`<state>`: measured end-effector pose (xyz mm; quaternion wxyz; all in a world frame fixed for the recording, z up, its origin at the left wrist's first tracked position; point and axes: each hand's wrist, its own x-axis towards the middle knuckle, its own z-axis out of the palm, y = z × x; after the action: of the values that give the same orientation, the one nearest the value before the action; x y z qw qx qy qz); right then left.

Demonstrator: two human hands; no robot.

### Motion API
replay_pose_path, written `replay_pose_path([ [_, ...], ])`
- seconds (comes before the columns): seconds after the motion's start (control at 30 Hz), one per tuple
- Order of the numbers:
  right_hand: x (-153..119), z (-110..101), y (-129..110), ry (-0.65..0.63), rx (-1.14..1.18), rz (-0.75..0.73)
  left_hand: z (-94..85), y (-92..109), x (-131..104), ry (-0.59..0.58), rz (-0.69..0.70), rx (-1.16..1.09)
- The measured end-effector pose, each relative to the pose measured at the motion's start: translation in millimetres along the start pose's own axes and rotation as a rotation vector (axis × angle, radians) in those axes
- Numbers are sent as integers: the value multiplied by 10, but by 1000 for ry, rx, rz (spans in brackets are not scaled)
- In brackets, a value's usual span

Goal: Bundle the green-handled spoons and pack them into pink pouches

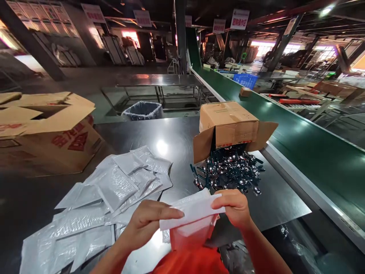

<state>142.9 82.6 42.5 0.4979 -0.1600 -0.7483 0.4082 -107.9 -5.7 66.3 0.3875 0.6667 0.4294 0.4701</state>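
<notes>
A white padded envelope (194,211) is held up close to the body, above the table's front edge. My left hand (151,220) grips its left end, the fingers along the folded top strip. At the right end, my right hand (234,205) pinches the same strip between thumb and fingers. A spread pile of white padded envelopes (116,186) lies on the metal table to the left. Beyond my right hand, many shiny spoons with dark green handles (230,167) spill from a cardboard box (230,118) lying on its side.
The metal table (179,140) bears a large open carton (57,144) at the far left. A lined bin (144,110) stands behind the table. Along the right runs a green conveyor belt (285,118) with a small brown box (245,91) and a blue crate (245,80) near it.
</notes>
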Motion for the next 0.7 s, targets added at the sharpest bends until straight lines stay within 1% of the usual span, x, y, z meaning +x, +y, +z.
replay_pose_path([
  [0.07, -4, -8, -7, -12, 54, 21, -24, 34, -13, -39, -20, -25],
  [0.13, -23, -23, -14, -33, 97, 38, -28, 22, -43, -21, -53, -43],
  [0.2, -45, -28, -23, -52, 108, 49, -10, -16, -75, 40, -86, -62],
  [0.27, -63, -2, -30, -38, 62, 43, 33, -54, -95, 130, -85, -52],
  [0.33, -79, 65, -23, 37, -36, 64, 97, -78, -104, 227, -85, 32],
  [0.4, -100, 160, 2, 172, -76, 122, 175, -88, -114, 339, -110, 115],
  [0.47, -129, 259, 42, 310, -11, 195, 259, -97, -129, 462, -164, 132],
  [0.5, -145, 300, 66, 366, 42, 227, 303, -106, -136, 502, -183, 124],
  [0.53, -161, 333, 91, 405, 89, 260, 344, -121, -138, 521, -195, 127],
  [0.57, -177, 353, 120, 427, 121, 295, 380, -146, -134, 512, -198, 143],
  [0.63, -203, 348, 192, 432, 150, 374, 404, -229, -100, 479, -203, 186],
  [0.67, -215, 321, 238, 438, 153, 412, 375, -287, -73, 486, -212, 189],
  [0.7, -227, 278, 292, 450, 150, 448, 308, -353, -47, 530, -234, 167],
])
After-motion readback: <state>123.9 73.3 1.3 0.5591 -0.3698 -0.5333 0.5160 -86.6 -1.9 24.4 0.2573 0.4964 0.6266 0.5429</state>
